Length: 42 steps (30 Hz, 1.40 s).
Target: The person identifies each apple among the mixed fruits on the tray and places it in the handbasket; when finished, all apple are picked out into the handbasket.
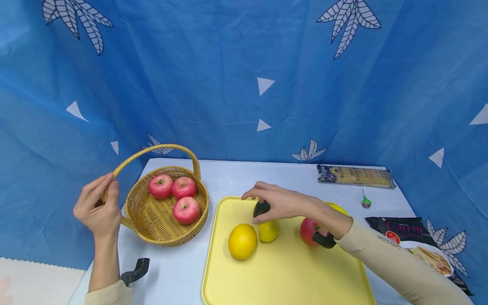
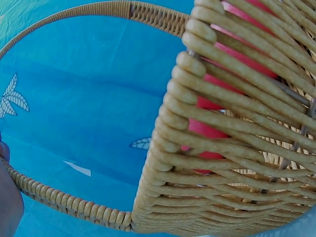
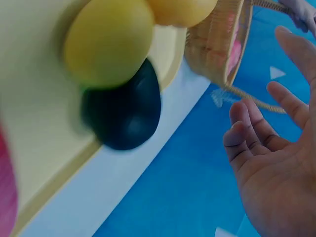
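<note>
My left hand [image 1: 98,207] grips the arched handle [image 1: 152,148] of a wicker basket [image 1: 142,212] on its left side. Three red apples [image 1: 187,210] lie inside the basket; through the weave they show as red patches in the left wrist view. Over the yellow tray [image 1: 282,279], my right hand [image 1: 284,204] hovers with fingers spread above a dark green avocado [image 1: 261,209]. In the right wrist view a gap shows between that hand and the avocado [image 3: 128,113]. A yellow lemon [image 1: 269,231] sits against the avocado, and an orange [image 1: 242,241] lies beside the lemon.
Under my right forearm, a red apple [image 1: 307,231] and a partly hidden yellow fruit [image 1: 339,208] are on the tray. To the right are a noodle packet [image 1: 356,176], a green lollipop [image 1: 366,202] and a black curry bag [image 1: 404,228]. A blue curtain [image 1: 228,84] hangs behind the table.
</note>
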Available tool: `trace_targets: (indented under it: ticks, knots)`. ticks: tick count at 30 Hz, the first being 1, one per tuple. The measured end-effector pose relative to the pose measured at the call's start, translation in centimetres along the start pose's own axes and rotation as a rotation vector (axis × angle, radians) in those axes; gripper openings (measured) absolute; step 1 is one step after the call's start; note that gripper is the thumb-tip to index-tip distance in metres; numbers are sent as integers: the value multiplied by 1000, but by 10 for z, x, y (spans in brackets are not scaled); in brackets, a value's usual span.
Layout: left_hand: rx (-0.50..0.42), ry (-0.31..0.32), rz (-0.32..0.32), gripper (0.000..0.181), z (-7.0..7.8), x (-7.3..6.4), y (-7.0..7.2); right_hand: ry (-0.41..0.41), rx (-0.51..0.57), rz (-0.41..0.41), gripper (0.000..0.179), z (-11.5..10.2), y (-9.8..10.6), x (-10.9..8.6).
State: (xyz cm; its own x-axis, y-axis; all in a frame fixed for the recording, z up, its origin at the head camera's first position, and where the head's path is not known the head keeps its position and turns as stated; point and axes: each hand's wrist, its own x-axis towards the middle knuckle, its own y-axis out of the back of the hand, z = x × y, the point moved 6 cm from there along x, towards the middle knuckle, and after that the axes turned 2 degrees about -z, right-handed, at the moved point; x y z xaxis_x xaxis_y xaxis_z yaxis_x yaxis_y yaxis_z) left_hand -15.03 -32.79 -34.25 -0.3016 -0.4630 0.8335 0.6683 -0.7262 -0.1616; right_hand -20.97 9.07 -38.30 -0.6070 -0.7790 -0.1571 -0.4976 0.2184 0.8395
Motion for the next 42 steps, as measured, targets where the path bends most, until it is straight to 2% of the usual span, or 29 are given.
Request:
trace_targets:
  ticks: [5,16,22,28,35,42]
  knots:
    - [-5,5,-1,13,10,2,-4,-35,49,28,59,19,10,-27]
    - [-14,2,12,16,14,3,-5,-197,39,45,61,66,10,-87]
    - [-6,0,7,17,14,2,-5,-214,84,59,60,87,9,-112]
    - [-17,1,8,17,14,1,-6,-266,111,33,64,102,3,-125]
    - [-16,-6,9,16,14,0,-4,-297,194,-28,71,110,-12,-135]
    - [-34,-18,16,17,15,1,-6,-311,139,-63,74,111,-23,-136]
